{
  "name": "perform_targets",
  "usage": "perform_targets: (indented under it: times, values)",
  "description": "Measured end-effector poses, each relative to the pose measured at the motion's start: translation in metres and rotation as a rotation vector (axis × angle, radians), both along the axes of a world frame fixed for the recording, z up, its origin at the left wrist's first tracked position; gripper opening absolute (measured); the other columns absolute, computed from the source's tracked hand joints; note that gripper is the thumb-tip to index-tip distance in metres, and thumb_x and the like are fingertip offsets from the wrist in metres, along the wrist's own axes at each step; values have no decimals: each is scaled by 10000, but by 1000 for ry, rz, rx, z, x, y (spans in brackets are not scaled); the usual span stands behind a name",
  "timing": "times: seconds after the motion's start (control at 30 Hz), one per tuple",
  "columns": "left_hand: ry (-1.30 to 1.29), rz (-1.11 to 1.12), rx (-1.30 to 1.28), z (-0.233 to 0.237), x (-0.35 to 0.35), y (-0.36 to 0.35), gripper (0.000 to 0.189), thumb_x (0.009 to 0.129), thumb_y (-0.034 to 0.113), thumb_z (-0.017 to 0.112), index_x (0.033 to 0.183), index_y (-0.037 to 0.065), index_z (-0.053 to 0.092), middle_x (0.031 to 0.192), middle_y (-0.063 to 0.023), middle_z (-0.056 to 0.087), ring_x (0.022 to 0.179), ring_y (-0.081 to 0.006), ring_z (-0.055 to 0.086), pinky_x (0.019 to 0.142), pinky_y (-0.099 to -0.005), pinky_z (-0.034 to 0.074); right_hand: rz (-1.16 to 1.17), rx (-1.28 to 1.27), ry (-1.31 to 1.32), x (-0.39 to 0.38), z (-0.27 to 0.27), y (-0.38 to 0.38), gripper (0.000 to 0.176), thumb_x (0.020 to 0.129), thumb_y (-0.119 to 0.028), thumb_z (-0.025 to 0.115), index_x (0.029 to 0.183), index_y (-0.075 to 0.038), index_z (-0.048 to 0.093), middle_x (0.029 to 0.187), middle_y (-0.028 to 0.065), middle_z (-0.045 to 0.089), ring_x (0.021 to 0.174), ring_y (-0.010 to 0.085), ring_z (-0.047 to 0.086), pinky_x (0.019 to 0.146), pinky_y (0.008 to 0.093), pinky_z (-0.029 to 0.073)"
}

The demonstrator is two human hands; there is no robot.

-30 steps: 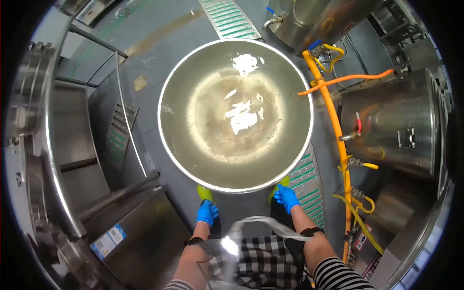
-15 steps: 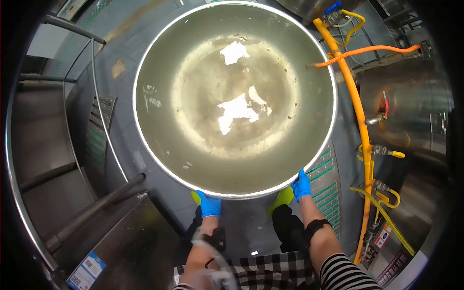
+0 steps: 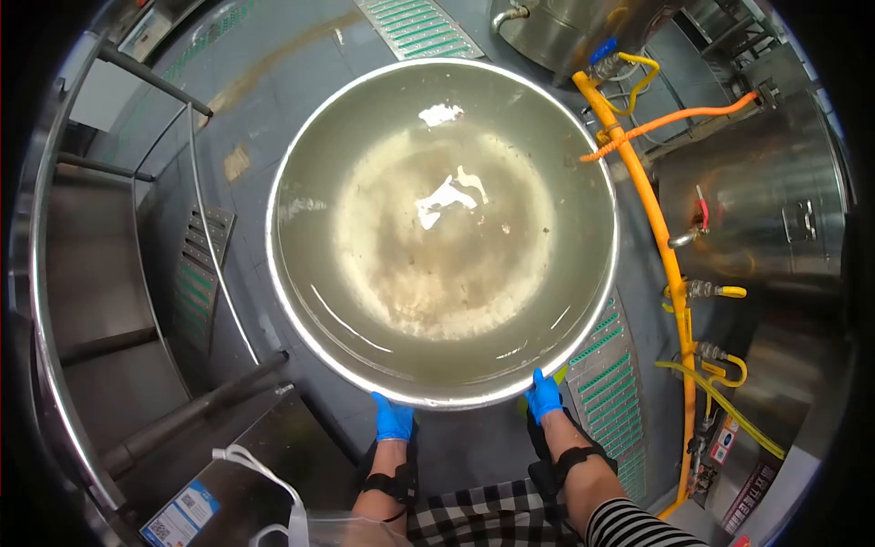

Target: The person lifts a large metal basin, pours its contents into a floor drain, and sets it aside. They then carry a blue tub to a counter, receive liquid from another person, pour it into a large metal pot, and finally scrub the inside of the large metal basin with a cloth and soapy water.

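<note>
A very large round metal vessel with a bright rim fills the middle of the view, holding cloudy liquid that reflects the lights. At its near rim, left of centre, my left hand in a blue glove grips the edge, thumb on top and fingers hidden beneath. Farther right on the same rim, my right hand, also blue-gloved, holds the edge in the same way. Black bands wrap both forearms.
On the right runs an orange pipe with yellow-handled valves, beside steel tanks. An orange hose reaches the vessel's right rim. Metal railings and a steel surface stand at left. Drain grates lie in the floor.
The vessel and both hands now appear lower in the view. More floor and a grate show beyond the far rim. The liquid has shifted, with ripples near the close edge.
</note>
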State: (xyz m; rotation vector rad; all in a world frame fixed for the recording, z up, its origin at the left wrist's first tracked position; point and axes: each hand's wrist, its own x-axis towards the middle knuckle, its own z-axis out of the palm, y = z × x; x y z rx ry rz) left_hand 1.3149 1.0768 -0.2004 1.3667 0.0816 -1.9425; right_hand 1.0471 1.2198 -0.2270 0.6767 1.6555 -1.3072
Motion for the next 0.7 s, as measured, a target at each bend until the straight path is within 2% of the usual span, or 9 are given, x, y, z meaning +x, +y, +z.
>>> perform_targets:
  times: [0.03, 0.1, 0.33, 0.5, 0.57, 0.6, 0.63, 0.7]
  values:
    - [4, 3, -6, 3, 3, -2, 617, 841, 476, 298, 1283, 60, 187, 1315, -117, 233, 1189, -282, 262, 969, -408, 263, 0, -22, -13, 5, 0, 3, 365, 839, -115, 450, 1183, -69, 336, 1118, 96, 433, 1003, 256, 455, 809, 435, 417]
    - [-13, -32, 11, 13, 13, 1, 620, 840, 476, 300, 1286, 62, 182, 1314, -114, 236, 1187, -282, 266, 969, -403, 266, -8, -131, 23, 21, 6, 12, 350, 810, -208, 501, 1129, -117, 388, 996, 27, 488, 891, 193, 484, 689, 382, 406]
    - [-49, -56, 66, 42, 39, 5, 614, 837, 474, 317, 1276, 59, 211, 1307, -120, 249, 1182, -284, 276, 961, -422, 271, -128, -16, -80, 55, 43, 23, 355, 821, -160, 492, 1145, -90, 363, 1008, 72, 481, 889, 228, 493, 759, 424, 415]
    - [-44, -110, 92, 68, 65, 2, 595, 836, 488, 303, 1263, 77, 250, 1286, -105, 296, 1157, -275, 316, 958, -411, 277, -166, -25, -66, 93, 67, 32, 321, 822, -165, 492, 1113, -92, 379, 980, 70, 487, 869, 219, 496, 719, 402, 425]
    - [-115, -90, 261, 87, 66, 6, 566, 842, 476, 302, 1251, 85, 277, 1272, -101, 320, 1148, -273, 330, 954, -405, 283, -162, 27, -100, 98, 78, 44, 318, 824, -161, 485, 1114, -88, 378, 978, 74, 488, 867, 219, 499, 697, 384, 435]
    - [-31, -91, 178, 92, 72, 10, 551, 844, 468, 309, 1245, 90, 293, 1264, -97, 331, 1149, -270, 330, 950, -399, 290, -134, 24, -98, 103, 80, 50, 351, 825, -147, 479, 1146, -71, 359, 1020, 86, 480, 907, 242, 496, 730, 410, 442]
    - [-79, -439, -289, 70, 94, 27, 551, 842, 466, 315, 1242, 87, 300, 1279, -107, 306, 1149, -279, 326, 953, -416, 281, -131, 24, -98, 108, 82, 58, 351, 825, -147, 479, 1146, -71, 359, 1020, 86, 480, 907, 242, 496, 730, 410, 442]
    - [26, -188, 23, 80, 95, 21, 568, 842, 470, 309, 1256, 83, 272, 1302, -116, 264, 1164, -293, 300, 962, -438, 259, -245, 21, -90, 119, 95, 54, 333, 825, -139, 475, 1132, -56, 377, 1035, 101, 476, 925, 251, 496, 743, 425, 445]
